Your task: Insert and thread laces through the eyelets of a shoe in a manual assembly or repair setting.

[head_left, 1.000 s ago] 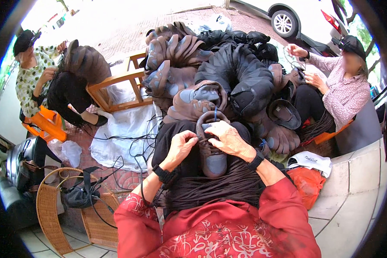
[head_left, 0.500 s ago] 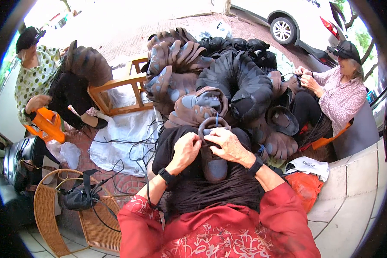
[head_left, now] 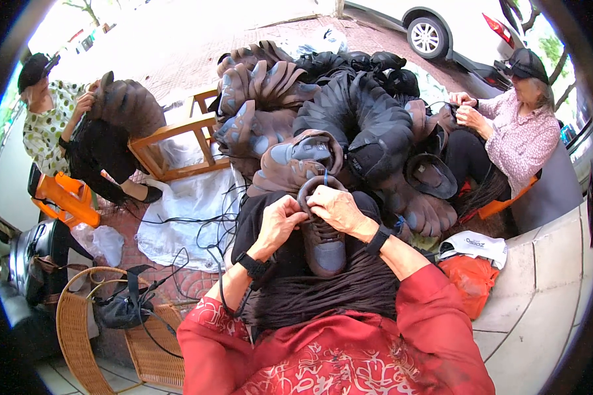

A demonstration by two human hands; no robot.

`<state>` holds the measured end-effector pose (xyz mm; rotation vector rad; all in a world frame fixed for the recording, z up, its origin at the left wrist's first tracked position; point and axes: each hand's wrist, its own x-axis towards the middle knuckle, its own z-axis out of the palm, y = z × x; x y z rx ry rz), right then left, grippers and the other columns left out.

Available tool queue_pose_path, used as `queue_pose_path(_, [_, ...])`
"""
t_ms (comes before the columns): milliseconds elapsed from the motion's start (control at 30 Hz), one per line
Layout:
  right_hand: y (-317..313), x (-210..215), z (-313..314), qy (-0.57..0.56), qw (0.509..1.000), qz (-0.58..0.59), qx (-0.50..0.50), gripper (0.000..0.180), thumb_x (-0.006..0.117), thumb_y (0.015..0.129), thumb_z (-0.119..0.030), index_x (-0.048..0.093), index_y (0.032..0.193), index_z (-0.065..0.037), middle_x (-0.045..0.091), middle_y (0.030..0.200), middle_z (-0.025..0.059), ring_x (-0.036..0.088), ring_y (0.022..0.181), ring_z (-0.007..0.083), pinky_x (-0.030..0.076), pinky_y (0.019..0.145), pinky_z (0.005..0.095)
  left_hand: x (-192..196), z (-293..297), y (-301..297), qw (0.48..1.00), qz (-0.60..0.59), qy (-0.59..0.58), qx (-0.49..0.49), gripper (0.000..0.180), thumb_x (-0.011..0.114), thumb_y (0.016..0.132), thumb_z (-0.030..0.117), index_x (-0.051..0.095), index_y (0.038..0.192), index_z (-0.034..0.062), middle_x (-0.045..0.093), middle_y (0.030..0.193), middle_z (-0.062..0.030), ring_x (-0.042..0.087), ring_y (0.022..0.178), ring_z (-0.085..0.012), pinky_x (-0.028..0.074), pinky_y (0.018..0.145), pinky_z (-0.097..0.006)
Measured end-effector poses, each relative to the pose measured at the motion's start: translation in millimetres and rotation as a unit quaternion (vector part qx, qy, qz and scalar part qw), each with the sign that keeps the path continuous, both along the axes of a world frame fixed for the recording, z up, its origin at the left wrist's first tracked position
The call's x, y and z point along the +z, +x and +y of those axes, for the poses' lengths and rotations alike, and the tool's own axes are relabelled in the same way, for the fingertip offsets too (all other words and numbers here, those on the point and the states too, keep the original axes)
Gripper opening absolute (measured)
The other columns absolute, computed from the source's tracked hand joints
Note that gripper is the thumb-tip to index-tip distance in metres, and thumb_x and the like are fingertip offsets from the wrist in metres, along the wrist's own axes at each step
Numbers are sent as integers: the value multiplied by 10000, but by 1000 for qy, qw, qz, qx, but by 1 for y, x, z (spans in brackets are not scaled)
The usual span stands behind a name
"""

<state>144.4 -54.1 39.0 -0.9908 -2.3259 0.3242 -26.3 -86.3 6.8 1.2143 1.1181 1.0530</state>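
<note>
A brown shoe (head_left: 325, 252) with a blue-grey toe rests on my lap, toe toward me, its padded collar standing up at the far end. My right hand (head_left: 341, 210) is closed on the collar and the top of the tongue, fingers bent inward. At the collar's left side, my left hand (head_left: 280, 225) pinches thumb and fingertips together; what lies between them is too small to make out. Dark laces (head_left: 329, 293) lie in a thick bundle across my lap, just below the toe.
Ahead are stacked brown shoes (head_left: 263, 85) and black shoes (head_left: 375, 118). A wooden stool frame (head_left: 174, 141) and white plastic sheet (head_left: 184, 230) lie left. A wicker chair (head_left: 72, 329) stands near left, a red bag (head_left: 469, 283) right. Two people (head_left: 49, 125) (head_left: 517, 138) sit at the sides handling shoes.
My right hand has drawn its fingers in around the collar, uncovering the shoe's lacing. My left hand has turned slightly at the collar. The person at left has raised a hand to the stacked shoes.
</note>
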Motion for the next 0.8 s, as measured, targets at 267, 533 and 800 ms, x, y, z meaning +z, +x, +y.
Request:
queue_pose_path(267, [10,31,4,147,976,-143,79,60,573,681,-136,550,708,-87,518,767,48,553,748,210,476,597,312,3,-5,-13,997,25,1,-71,109,600,787,10,496,781,42,533,683,20,511,612,-56,427,536,-201])
queue_pose_path(533, [167,57,62,163,850,-146,-480,133,546,748,-198,532,704,-74,531,767,109,579,637,324,456,548,444,9,-10,-7,960,-207,-168,-80,115,543,838,44,450,904,42,579,822,-105,612,680,-183,518,546,-266])
queue_pose_path(800, [57,38,22,47,996,-41,-71,287,594,716,-134,554,986,-45,510,992,132,501,950,305,427,836,379,8,-15,-18,984,-154,-85,-20,70,540,846,67,515,906,40,593,812,-64,587,685,-141,507,557,-265])
